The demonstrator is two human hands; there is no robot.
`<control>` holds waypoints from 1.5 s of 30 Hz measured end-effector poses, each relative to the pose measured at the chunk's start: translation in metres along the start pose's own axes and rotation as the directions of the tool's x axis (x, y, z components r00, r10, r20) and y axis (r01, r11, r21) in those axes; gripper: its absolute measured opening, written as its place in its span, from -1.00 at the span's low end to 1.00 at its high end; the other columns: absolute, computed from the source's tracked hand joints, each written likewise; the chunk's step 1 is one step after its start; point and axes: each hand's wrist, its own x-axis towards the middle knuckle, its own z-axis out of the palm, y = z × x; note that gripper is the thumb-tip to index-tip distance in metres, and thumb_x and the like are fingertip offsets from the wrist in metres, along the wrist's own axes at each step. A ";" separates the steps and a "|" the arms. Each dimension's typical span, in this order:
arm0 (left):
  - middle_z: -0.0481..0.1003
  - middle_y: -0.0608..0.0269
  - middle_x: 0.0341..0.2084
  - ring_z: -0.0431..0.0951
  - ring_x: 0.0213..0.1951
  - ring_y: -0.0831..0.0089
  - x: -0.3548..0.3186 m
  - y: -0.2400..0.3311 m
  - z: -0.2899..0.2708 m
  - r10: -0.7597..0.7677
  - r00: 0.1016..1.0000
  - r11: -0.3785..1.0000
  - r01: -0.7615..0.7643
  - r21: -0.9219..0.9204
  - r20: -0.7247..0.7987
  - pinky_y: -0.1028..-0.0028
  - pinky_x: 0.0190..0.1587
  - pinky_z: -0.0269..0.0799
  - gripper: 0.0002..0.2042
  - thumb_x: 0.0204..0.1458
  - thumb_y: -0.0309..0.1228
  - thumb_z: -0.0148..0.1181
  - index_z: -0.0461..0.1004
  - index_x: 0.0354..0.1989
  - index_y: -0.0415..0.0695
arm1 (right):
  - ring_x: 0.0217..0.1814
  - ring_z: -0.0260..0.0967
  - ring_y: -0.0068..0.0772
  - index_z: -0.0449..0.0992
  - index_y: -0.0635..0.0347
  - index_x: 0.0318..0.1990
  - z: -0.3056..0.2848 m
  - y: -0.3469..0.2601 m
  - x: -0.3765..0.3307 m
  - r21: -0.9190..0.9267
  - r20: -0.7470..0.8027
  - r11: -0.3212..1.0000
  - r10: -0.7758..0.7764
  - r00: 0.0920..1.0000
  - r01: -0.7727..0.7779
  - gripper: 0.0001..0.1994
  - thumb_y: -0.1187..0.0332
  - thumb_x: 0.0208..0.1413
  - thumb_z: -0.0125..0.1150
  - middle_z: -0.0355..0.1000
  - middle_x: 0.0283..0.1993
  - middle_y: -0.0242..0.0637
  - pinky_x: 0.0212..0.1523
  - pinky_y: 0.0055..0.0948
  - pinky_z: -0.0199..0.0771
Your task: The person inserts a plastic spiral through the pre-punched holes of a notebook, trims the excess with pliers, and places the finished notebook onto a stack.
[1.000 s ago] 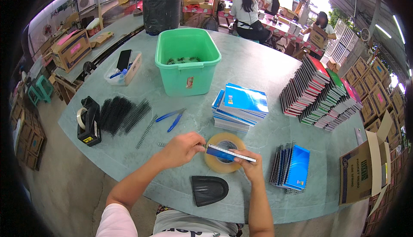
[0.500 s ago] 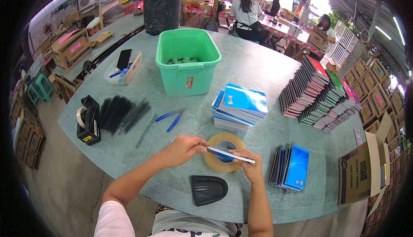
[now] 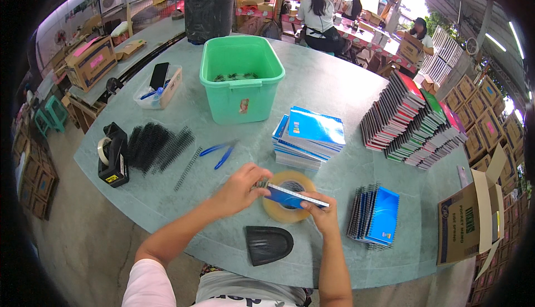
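Moved since the earlier frame: left hand (image 3: 243, 187), shifted slightly toward the far edge of the desk (image 3: 390, 269); notebook (image 3: 286, 196), turned so that more of its blue cover shows. Item in hand: one small notebook, blue cover, pale page block seen edge-on, raised off the desk toward its near edge, above a roll of clear tape (image 3: 272, 210); whether it touches the roll cannot be told. Right hand (image 3: 322, 213): fingers clamped on the notebook's right end. Left hand: fingers pinched together at the opposite end, on what looks like a short length of wire coil (image 3: 260, 184); its full run is hidden. Handling, as judged: notebook light, fairly stiff as a block, cover glossy and apt to slip, leaves liable to fan should the grip slacken; best held across both covers, at the end away from the coil. Coil: very light, springy, easily bent; best taken gently, close to the notebook. Adjacent: black block with one rounded end (image 3: 270, 245), by the near edge; stack of blue notebooks (image 3: 316, 126), beyond the roll toward the far edge; coil-bound blue notebooks (image 3: 384, 212), toward the right edge.
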 end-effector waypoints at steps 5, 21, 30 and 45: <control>0.40 0.06 -0.44 0.45 -0.38 0.26 -0.002 -0.018 -0.018 -0.032 0.971 0.999 0.028 0.019 0.238 0.34 -0.32 0.38 -0.68 0.03 -0.37 0.13 0.39 -0.03 -0.20 | -0.18 0.44 -0.47 0.55 0.33 -0.21 0.001 0.001 -0.001 0.029 -0.048 0.999 0.037 0.998 -0.036 -0.75 0.52 -0.11 0.32 0.53 -0.22 -0.20 -0.10 -0.53 0.40; 0.39 0.04 -0.32 0.42 -0.21 0.16 -0.059 0.026 0.076 0.158 0.920 0.862 -0.305 0.405 0.358 0.30 -0.22 0.33 -0.58 -0.15 -0.27 0.26 0.40 -0.05 0.00 | -0.32 0.38 -0.62 0.56 0.28 -0.18 0.007 -0.002 -0.002 0.025 -0.075 0.998 0.053 0.996 -0.051 -0.75 0.49 -0.09 0.33 0.51 -0.30 -0.34 -0.30 -0.65 0.38; 0.37 0.15 -0.35 0.44 -0.39 0.24 -0.020 0.024 0.002 0.140 0.952 0.959 -0.063 0.276 -0.272 0.33 -0.33 0.40 -0.53 -0.20 -0.58 0.24 0.46 -0.03 0.09 | -0.26 0.38 -0.62 0.56 0.27 -0.17 0.003 -0.002 -0.003 -0.062 -0.057 0.996 0.053 0.997 -0.057 -0.75 0.40 -0.04 0.30 0.53 -0.27 -0.35 -0.21 -0.59 0.37; 0.42 0.17 -0.39 0.46 -0.34 0.26 -0.005 0.045 0.001 0.250 0.714 0.962 -0.107 0.251 -0.654 0.36 -0.30 0.42 -0.74 -0.20 -0.57 0.19 0.51 -0.26 -0.08 | -0.37 0.36 -0.66 0.57 0.28 -0.19 0.003 -0.003 -0.008 -0.037 -0.062 0.998 0.051 0.997 -0.053 -0.74 0.42 -0.09 0.34 0.52 -0.35 -0.37 -0.33 -0.65 0.35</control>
